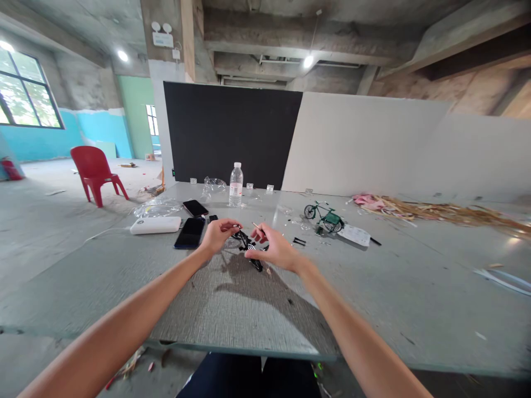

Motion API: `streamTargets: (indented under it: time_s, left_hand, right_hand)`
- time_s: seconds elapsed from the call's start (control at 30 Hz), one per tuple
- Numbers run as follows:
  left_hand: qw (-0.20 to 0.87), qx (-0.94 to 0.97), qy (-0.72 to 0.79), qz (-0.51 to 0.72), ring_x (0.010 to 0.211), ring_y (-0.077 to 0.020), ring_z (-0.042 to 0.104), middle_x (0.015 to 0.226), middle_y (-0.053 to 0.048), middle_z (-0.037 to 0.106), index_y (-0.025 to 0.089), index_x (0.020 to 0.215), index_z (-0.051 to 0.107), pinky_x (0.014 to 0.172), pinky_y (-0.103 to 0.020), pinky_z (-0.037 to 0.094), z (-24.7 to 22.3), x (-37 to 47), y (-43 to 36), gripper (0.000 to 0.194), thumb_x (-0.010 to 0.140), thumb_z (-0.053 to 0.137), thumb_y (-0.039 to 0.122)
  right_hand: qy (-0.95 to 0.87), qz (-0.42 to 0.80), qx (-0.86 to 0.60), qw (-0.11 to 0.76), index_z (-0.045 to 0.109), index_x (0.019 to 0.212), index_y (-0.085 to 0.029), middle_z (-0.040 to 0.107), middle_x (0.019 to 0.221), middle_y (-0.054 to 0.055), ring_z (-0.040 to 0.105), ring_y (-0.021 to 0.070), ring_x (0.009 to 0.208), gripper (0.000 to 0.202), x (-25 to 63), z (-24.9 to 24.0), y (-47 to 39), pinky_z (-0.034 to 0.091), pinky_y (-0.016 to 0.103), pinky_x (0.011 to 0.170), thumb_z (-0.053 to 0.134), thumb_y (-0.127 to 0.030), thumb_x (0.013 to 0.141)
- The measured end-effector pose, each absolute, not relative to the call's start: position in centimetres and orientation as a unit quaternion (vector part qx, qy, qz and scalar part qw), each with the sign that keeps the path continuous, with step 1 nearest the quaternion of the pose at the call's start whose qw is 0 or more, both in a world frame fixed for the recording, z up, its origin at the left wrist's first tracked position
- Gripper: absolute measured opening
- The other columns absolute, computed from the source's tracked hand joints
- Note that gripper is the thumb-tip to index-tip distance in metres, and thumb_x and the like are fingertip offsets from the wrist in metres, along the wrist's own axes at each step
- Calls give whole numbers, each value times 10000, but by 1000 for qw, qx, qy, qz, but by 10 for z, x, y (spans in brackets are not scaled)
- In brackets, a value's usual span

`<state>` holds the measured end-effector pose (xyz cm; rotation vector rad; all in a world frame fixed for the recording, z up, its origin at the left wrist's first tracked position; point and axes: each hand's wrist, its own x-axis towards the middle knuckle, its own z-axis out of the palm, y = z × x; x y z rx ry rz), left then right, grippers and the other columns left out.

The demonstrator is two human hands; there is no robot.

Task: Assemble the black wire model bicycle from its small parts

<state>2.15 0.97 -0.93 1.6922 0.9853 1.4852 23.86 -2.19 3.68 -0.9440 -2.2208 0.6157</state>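
A small black model bicycle (pixel 256 264), partly covered by my fingers, is on the grey table between my hands. My left hand (pixel 219 234) is closed in a pinch at its upper left end; a small dark part shows at the fingertips. With bent fingers, my right hand (pixel 274 250) grips a thin, pale, stick-like tool (pixel 258 226), and its thumb reaches over the black frame. To the right of that hand lie small black parts (pixel 299 241). Farther right stands a green model bicycle (pixel 324 216) beside a white, flat piece (pixel 354 235).
Two phones (pixel 190 233) and a white power bank (pixel 156 225) with a cable lie left. Behind are a water bottle (pixel 236 185) and clear plastic wrap (pixel 157 208). Dry straw-like strands (pixel 435 214) lie back right. A black panel (pixel 232 132) borders the table.
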Motion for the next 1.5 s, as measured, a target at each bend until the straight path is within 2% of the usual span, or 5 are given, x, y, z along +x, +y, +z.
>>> streamTargets:
  time_s: [0.3, 0.8, 1.1, 1.4, 1.5]
  left_hand:
    - [345, 656, 373, 559, 854, -208, 659, 930, -100, 741, 134, 893, 734, 815, -313, 482, -14, 19, 16, 276, 765, 693, 375]
    - [360, 629, 396, 564, 718, -167, 607, 871, -80, 743, 133, 928, 755, 627, -252, 445, -17, 20, 19, 476, 757, 675, 570]
    - [354, 633, 409, 553, 640, -138, 570, 790, -56, 724, 120, 908, 760, 560, -234, 401, -16, 22, 19, 490, 764, 665, 579]
    - [277, 651, 414, 573, 830, -210, 667, 899, -82, 743, 149, 909, 736, 789, -306, 486, -20, 18, 21, 377, 798, 668, 503]
    - [281, 649, 416, 572, 870, -222, 672, 935, -92, 743, 148, 925, 726, 826, -321, 484, -22, 17, 21, 375, 811, 653, 498]
  right_hand:
    - [-822, 257, -345, 372, 278, 754, -247, 669, 958, 48, 591, 158, 737, 323, 236, 39, -24, 471, 316, 717, 593, -311, 790]
    - [-788, 235, -379, 425, 288, 752, -254, 688, 1020, 101, 645, 220, 1044, 297, 246, 21, 1, 500, 364, 836, 551, -334, 865]
    - [-790, 228, -395, 409, 306, 739, -253, 675, 941, 92, 650, 233, 983, 272, 244, 23, -1, 497, 361, 795, 547, -332, 841]
    - [-799, 258, -370, 398, 364, 768, -239, 641, 899, 49, 641, 188, 832, 306, 237, 30, -19, 495, 294, 719, 617, -403, 822]
    - [-796, 306, -357, 381, 450, 821, -231, 629, 860, 28, 622, 170, 793, 277, 229, 30, -28, 502, 279, 693, 512, -491, 894]
